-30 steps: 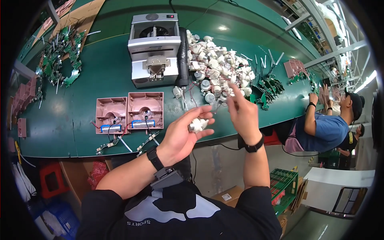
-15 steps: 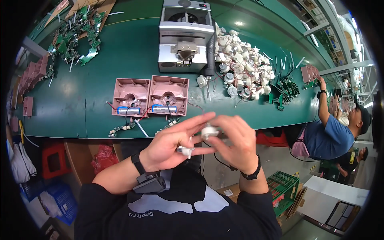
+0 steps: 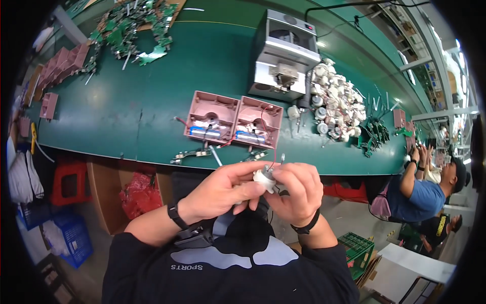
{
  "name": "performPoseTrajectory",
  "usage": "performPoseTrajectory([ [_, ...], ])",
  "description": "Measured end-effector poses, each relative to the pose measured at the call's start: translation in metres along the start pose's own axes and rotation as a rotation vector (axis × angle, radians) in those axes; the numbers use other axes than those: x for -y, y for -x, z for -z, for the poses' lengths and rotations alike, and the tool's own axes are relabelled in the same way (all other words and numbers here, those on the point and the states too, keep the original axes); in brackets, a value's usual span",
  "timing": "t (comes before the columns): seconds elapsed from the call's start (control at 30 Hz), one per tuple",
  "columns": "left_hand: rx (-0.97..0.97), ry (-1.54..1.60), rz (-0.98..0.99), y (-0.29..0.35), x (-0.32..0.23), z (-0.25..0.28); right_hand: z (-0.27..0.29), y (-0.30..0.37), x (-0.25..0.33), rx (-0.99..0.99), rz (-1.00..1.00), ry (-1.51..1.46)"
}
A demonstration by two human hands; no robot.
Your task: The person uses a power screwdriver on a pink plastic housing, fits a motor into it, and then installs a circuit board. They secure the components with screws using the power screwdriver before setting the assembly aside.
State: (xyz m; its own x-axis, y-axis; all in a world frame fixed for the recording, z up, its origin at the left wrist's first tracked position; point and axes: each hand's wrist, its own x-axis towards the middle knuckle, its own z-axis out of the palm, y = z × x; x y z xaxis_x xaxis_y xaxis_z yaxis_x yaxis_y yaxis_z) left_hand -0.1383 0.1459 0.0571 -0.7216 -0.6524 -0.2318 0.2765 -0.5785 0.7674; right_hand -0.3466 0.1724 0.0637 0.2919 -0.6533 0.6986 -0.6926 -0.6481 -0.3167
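Over the table's front edge, both my hands are closed around a small white motor-like part (image 3: 263, 179) with a metal piece on it. My left hand (image 3: 223, 190) grips it from the left, thumb across its front. From the right, my right hand (image 3: 296, 192) pinches it with thumb and fingertips. A thin red wire rises from beside it toward the pink housings. Just beyond stand two open pink plastic housings, the left one (image 3: 212, 114) and the right one (image 3: 259, 119), each with a blue cylindrical battery (image 3: 205, 133) and wires. Whether my left palm holds anything else is hidden.
A grey machine (image 3: 283, 61) stands at the back, with a heap of white wired parts (image 3: 336, 101) to its right. Green circuit boards pile up at far left (image 3: 131, 33) and right (image 3: 374, 137). A co-worker in a blue shirt (image 3: 417, 192) sits at the right.
My hands have come together on the white part; earlier my left fingers were spread, with another small part between them. The view has shifted, so the table appears farther right.
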Motion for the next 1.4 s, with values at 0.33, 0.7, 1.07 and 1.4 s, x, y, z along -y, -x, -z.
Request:
performPoseTrajectory([
  [0.33,0.362,0.070,0.106,0.004,0.012,0.040,0.001,-0.002,-0.014,0.327,-0.386,-0.612],
  [0.7,0.293,0.121,0.200,-0.005,0.030,0.038,0.011,-0.008,-0.014,0.475,-0.496,-0.767],
  [1.07,0.366,0.533,0.340,-0.010,0.024,0.053,0.003,-0.006,-0.023,0.406,-0.659,-1.026],
  [1.4,0.252,0.385,0.320,-0.004,0.029,0.047,0.010,-0.017,-0.011,0.522,-0.429,-0.628],
])
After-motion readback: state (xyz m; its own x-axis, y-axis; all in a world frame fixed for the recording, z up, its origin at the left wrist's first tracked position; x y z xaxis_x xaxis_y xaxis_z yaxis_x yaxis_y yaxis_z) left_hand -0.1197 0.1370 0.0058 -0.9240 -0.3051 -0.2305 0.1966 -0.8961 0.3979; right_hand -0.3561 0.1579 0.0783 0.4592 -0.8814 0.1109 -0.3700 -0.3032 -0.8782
